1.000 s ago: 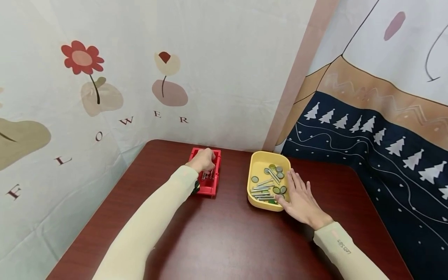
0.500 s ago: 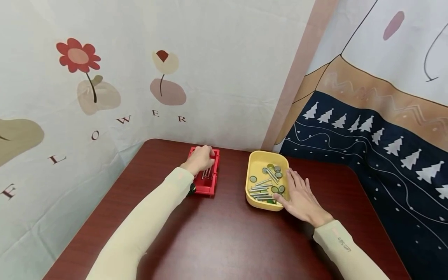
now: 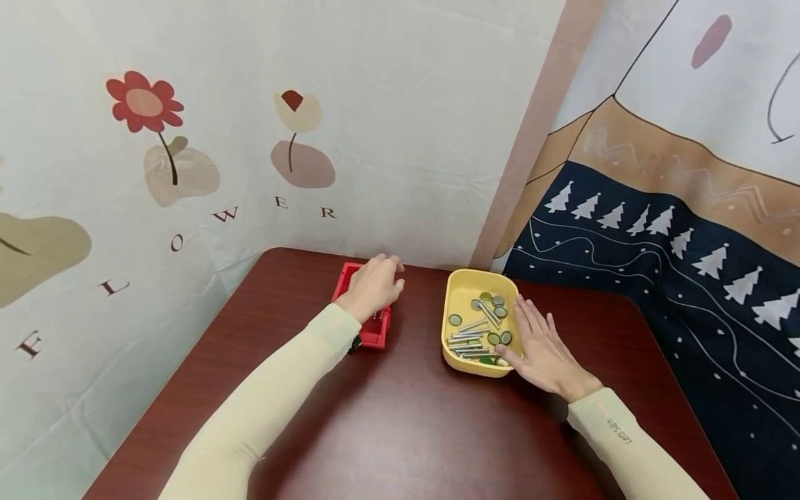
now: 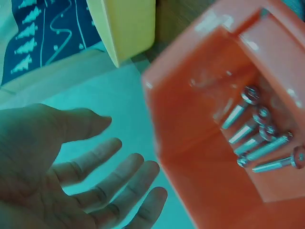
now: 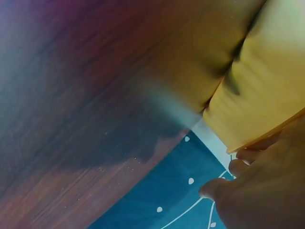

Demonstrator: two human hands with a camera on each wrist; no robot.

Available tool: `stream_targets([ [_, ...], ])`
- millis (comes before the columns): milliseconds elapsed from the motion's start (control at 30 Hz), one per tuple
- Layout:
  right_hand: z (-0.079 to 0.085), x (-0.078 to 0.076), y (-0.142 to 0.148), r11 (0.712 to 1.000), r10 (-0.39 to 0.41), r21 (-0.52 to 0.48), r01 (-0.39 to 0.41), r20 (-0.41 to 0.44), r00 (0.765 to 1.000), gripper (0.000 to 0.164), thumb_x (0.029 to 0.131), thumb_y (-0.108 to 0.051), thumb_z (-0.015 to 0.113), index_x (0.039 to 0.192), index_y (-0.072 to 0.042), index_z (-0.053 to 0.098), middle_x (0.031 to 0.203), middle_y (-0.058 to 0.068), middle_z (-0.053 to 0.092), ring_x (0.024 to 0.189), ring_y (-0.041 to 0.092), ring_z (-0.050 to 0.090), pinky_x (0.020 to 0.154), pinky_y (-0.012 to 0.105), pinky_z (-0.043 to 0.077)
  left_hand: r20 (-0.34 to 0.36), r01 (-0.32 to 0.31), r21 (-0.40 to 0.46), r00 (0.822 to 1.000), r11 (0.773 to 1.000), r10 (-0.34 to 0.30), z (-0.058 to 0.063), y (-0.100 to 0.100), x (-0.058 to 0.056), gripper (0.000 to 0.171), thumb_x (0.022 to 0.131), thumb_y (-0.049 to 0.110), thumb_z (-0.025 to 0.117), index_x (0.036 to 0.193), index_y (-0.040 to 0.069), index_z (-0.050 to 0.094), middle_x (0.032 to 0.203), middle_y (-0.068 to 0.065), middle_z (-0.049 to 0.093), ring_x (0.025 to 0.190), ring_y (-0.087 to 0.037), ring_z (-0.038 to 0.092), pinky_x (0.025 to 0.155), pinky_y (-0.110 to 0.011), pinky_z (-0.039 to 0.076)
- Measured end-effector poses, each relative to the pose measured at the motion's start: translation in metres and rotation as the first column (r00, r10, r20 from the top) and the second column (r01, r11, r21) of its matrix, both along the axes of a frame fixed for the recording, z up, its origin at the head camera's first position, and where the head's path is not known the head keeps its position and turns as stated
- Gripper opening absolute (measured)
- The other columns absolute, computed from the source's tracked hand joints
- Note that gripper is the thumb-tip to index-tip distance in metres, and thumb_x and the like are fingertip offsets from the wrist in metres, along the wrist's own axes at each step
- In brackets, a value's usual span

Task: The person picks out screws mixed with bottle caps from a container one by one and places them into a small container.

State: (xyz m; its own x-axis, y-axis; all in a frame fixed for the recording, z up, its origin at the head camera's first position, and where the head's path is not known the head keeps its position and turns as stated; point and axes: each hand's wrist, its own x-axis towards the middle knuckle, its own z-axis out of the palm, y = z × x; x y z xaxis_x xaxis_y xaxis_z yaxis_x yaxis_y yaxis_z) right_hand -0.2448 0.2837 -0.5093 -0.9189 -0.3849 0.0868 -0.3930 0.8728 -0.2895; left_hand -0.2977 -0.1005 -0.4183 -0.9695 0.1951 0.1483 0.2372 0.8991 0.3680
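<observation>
My left hand (image 3: 373, 288) is over the red bin (image 3: 373, 340), covering much of it in the head view. The left wrist view shows the hand's fingers (image 4: 131, 183) loosely spread with nothing between them. Several metal bolts (image 4: 252, 138) lie together inside the red bin. To the right stands a yellow container (image 3: 462, 292); it holds several long metal bolts (image 3: 465, 338) and several round bottle caps (image 3: 455, 319). My right hand (image 3: 544, 351) rests against the container's right rim with fingers straight, the thumb lying over the near corner.
Both containers stand toward the far edge of a dark reddish-brown table (image 3: 387, 430). Behind it hangs a pale flower-printed cloth (image 3: 406, 104). A dark blue cloth with white trees (image 3: 625, 257) hangs along the right side.
My left hand has risen from inside the red bin and moved a little right, its fingers opening out. The right hand stays at the yellow container, its thumb shifted slightly.
</observation>
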Motion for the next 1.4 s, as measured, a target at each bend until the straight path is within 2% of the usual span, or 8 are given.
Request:
stream_targets([
  [200, 0.001, 0.000, 0.000, 1.000, 0.004, 0.011, -0.004, 0.001, 1.000, 0.104, 0.115, -0.059, 0.062, 0.184, 0.003, 0.015, 0.196, 0.024, 0.013, 0.181, 0.052, 0.012, 0.142, 0.083, 0.014, -0.035, 0.161, -0.084, 0.986, 0.983, -0.164, 0.006, 0.026, 0.000, 0.036, 0.110, 0.026, 0.081, 0.142, 0.011, 0.077, 0.138, -0.014, 0.076, 0.123, -0.033, 0.075, 0.105, -0.052, 0.066],
  [333, 0.001, 0.001, 0.000, 1.000, 0.003, 0.000, -0.003, 0.011, 1.000, 0.104, 0.115, -0.057, 0.063, 0.184, 0.003, 0.015, 0.196, 0.024, 0.013, 0.182, 0.052, 0.011, 0.142, 0.083, 0.013, -0.014, 0.256, -0.167, 0.965, 0.952, -0.261, 0.008, 0.048, -0.002, 0.039, 0.111, 0.031, 0.081, 0.145, 0.014, 0.076, 0.141, -0.012, 0.074, 0.130, -0.034, 0.072, 0.110, -0.055, 0.062],
  [467, 0.000, 0.000, 0.001, 1.000, 0.001, -0.014, -0.001, 0.021, 1.000, 0.104, 0.115, -0.057, 0.064, 0.185, 0.002, 0.014, 0.196, 0.024, 0.012, 0.182, 0.052, 0.010, 0.142, 0.083, 0.012, 0.022, 0.326, -0.247, 0.943, 0.913, -0.331, 0.010, 0.072, -0.005, 0.044, 0.111, 0.036, 0.081, 0.150, 0.019, 0.073, 0.146, -0.009, 0.072, 0.137, -0.030, 0.069, 0.114, -0.054, 0.061],
  [733, -0.002, -0.002, 0.002, 1.000, 0.003, -0.026, -0.002, 0.026, 1.000, 0.103, 0.115, -0.056, 0.064, 0.184, 0.003, 0.015, 0.196, 0.024, 0.012, 0.182, 0.052, 0.011, 0.142, 0.083, 0.011, 0.088, 0.411, -0.381, 0.908, 0.828, -0.410, 0.012, 0.113, -0.009, 0.053, 0.110, 0.044, 0.082, 0.157, 0.024, 0.070, 0.154, -0.002, 0.070, 0.144, -0.026, 0.066, 0.125, -0.052, 0.056],
  [933, -0.001, -0.001, 0.002, 1.000, 0.011, -0.029, -0.011, 0.001, 1.000, 0.101, 0.115, -0.055, 0.065, 0.183, 0.004, 0.019, 0.195, 0.024, 0.015, 0.181, 0.053, 0.014, 0.141, 0.084, 0.014, 0.129, 0.452, -0.429, 0.888, 0.782, -0.442, 0.010, 0.137, -0.014, 0.055, 0.109, 0.043, 0.085, 0.159, 0.026, 0.070, 0.165, -0.002, 0.067, 0.152, -0.026, 0.062, 0.138, -0.055, 0.045],
  [1100, -0.001, -0.002, 0.004, 1.000, 0.011, -0.019, -0.011, 0.006, 1.000, 0.101, 0.116, -0.056, 0.063, 0.183, 0.004, 0.018, 0.196, 0.024, 0.014, 0.181, 0.053, 0.014, 0.141, 0.084, 0.015, 0.156, 0.479, -0.444, 0.874, 0.757, -0.461, 0.001, 0.156, -0.023, 0.055, 0.108, 0.042, 0.085, 0.160, 0.027, 0.071, 0.167, -0.001, 0.067, 0.155, -0.023, 0.062, 0.137, -0.049, 0.046],
  [1200, -0.002, -0.002, 0.004, 1.000, 0.008, -0.019, -0.008, -0.001, 1.000, 0.101, 0.116, -0.055, 0.064, 0.184, 0.004, 0.018, 0.195, 0.024, 0.015, 0.181, 0.053, 0.014, 0.141, 0.084, 0.015, 0.167, 0.489, -0.453, 0.868, 0.745, -0.468, -0.010, 0.169, -0.034, 0.054, 0.107, 0.040, 0.086, 0.158, 0.028, 0.073, 0.162, 0.001, 0.070, 0.151, -0.020, 0.066, 0.133, -0.049, 0.051],
  [1400, -0.003, -0.002, 0.003, 0.999, 0.011, -0.036, -0.012, -0.016, 1.000, 0.101, 0.115, -0.053, 0.066, 0.184, 0.003, 0.018, 0.194, 0.025, 0.018, 0.181, 0.053, 0.016, 0.140, 0.085, 0.015, 0.242, 0.499, -0.450, 0.866, 0.740, -0.437, -0.055, 0.196, -0.077, 0.041, 0.103, 0.042, 0.089, 0.142, 0.036, 0.081, 0.143, 0.007, 0.077, 0.130, -0.014, 0.073, 0.120, -0.042, 0.061],
])
